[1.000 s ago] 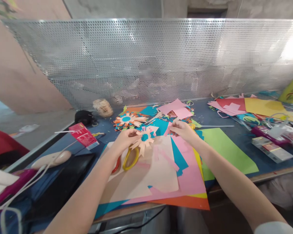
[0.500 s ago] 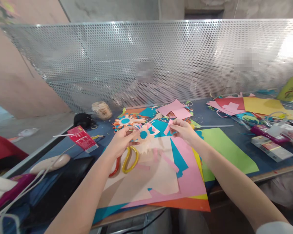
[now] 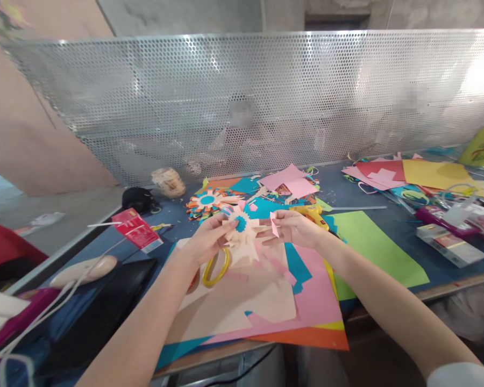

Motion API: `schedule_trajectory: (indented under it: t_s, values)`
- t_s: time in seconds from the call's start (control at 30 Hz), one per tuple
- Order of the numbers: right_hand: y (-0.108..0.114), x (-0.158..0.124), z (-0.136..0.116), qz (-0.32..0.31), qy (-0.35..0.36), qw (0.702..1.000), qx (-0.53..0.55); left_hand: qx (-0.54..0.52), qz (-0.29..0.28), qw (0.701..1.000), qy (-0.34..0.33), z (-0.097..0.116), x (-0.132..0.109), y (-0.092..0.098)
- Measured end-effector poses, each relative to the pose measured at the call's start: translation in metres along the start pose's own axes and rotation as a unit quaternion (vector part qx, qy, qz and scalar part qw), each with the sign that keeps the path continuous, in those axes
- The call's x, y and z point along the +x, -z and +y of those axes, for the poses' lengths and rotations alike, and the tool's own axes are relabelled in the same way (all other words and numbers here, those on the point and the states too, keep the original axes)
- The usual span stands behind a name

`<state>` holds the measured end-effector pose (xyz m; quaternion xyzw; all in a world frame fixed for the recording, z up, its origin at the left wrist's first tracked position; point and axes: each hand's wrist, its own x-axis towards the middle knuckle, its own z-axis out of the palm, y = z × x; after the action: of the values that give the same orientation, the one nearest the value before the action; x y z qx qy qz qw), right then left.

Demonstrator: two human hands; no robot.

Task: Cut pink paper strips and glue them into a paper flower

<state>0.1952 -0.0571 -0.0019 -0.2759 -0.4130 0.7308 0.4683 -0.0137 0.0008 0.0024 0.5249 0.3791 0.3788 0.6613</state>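
Observation:
Pinched in my left hand (image 3: 210, 235) is a cream paper flower (image 3: 242, 228) with a blue fringed centre. My right hand (image 3: 293, 228) holds a small pink paper piece (image 3: 274, 224) just right of the flower. Whether its fingers also touch the flower's petals, I cannot tell. Below my left hand lie scissors with a yellow handle loop (image 3: 215, 269); the other loop, red, is mostly hidden. A cream paper sheet (image 3: 242, 301) with pink scraps spreads under both hands. Another blue-centred flower (image 3: 207, 200) rests behind my left hand. A yellow glue gun (image 3: 311, 215) lies behind my right wrist.
A perforated metal screen (image 3: 234, 91) stands along the table's back. Green paper (image 3: 375, 247) lies at right, near a cardboard box (image 3: 449, 244). A red carton (image 3: 137, 230), a black pad (image 3: 105, 317) and a corded cream device (image 3: 84, 270) lie at left. Coloured scraps pile up behind.
My right hand has come left and slightly down with the pink piece, closer to the flower. My left hand has turned the flower and shifted it a little right. The glue gun shows more now.

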Motion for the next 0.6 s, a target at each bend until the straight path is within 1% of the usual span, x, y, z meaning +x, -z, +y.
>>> schedule_trajectory:
  t_s: [0.1, 0.17, 0.27, 0.37, 0.4, 0.47, 0.6]
  values:
    - [0.004, 0.005, 0.005, 0.008, 0.009, 1.000, 0.000, 0.022, -0.020, 1.000, -0.011, -0.001, -0.001, -0.001]
    - [0.007, 0.008, 0.008, 0.014, 0.017, 1.000, -0.009, 0.016, -0.010, 0.999, -0.032, 0.000, 0.001, 0.001]
    - [0.011, 0.012, 0.012, 0.024, 0.040, 0.997, -0.054, -0.022, 0.037, 0.995, -0.087, 0.003, 0.004, 0.004]
    - [0.014, 0.018, 0.016, 0.019, 0.095, 0.988, -0.117, -0.059, 0.091, 0.983, -0.150, 0.006, 0.007, 0.005]
    - [0.015, 0.019, 0.018, 0.015, 0.110, 0.984, -0.139, -0.061, 0.101, 0.980, -0.160, 0.006, 0.007, 0.004]
    - [0.016, 0.022, 0.019, 0.010, 0.117, 0.977, -0.180, -0.051, 0.108, 0.980, -0.160, 0.006, 0.008, 0.002]
    - [0.017, 0.020, 0.015, 0.002, 0.098, 0.968, -0.232, -0.023, 0.093, 0.988, -0.121, 0.002, 0.006, -0.002]
